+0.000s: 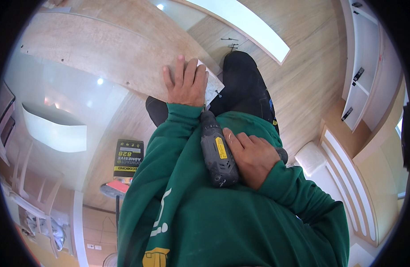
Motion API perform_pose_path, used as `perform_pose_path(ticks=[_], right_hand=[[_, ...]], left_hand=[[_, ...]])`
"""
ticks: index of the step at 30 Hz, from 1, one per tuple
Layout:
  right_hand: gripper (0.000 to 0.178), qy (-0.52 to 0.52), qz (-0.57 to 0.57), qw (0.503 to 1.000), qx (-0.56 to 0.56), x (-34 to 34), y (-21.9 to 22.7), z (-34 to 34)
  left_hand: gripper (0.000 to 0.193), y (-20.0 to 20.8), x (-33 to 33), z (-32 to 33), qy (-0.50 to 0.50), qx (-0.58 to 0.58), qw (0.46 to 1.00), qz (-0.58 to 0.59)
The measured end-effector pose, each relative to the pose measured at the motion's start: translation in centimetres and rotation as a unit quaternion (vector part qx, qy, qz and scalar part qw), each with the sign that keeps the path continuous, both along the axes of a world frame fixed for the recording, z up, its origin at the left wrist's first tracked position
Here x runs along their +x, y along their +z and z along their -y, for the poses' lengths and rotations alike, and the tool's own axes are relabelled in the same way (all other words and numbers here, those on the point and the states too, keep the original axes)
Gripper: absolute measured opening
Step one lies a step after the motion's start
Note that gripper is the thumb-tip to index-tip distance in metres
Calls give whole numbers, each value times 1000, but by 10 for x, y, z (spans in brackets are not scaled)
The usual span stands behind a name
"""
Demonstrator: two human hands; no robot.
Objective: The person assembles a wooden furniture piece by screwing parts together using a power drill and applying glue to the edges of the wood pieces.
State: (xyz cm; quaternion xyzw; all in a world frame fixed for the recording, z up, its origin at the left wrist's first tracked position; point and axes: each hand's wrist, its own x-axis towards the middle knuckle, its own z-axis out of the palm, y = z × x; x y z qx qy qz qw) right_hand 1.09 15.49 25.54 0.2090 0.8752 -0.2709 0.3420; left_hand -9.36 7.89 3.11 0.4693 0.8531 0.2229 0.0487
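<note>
My left hand (186, 85) lies flat with fingers spread on the end of a long pale wooden board (111, 55). The board reaches from the upper left to my knees, with a few small dark holes along its near edge. My right hand (253, 155) is wrapped round the grip of a dark grey cordless drill (216, 151) with a yellow label. Its chuck points away from me, close to my left wrist and the board's end; the bit's tip is hard to make out. A small dark screw (219, 93) shows at the corner of the board's whitish end.
A white-faced panel (249, 26) and several loose screws (231, 43) lie on the floor ahead. A black and yellow adhesive can (128, 155) stands at the left near a curved white panel (54, 129). Open white cabinets (363, 75) are on the right; chairs (40, 191) stand far left.
</note>
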Motion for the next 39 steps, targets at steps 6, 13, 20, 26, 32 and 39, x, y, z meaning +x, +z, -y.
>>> perform_pose_path(ticks=[6, 13, 20, 26, 32, 39], right_hand=[[50, 21, 14, 1000, -12, 0, -1, -1], [52, 29, 3, 1000, -11, 0, -3, -5], [57, 7, -10, 998, -67, 4, 2, -22], [59, -75, -58, 992, -89, 53, 23, -40], [58, -150, -122, 979, -56, 68, 22, -47], [57, -136, -142, 979, -44, 70, 17, -48]], left_hand=[[19, 1, -1, 1, -4, -7, 1000, 4], [18, 1, -2, -4, -6, -3, 1000, -3], [19, 1, 1, -6, -12, -19, 1000, -6], [21, 7, 4, -1, -12, -52, 999, 6], [21, 2, 4, 0, -15, -54, 998, -14], [21, 3, 2, -3, -24, -61, 998, -10]])
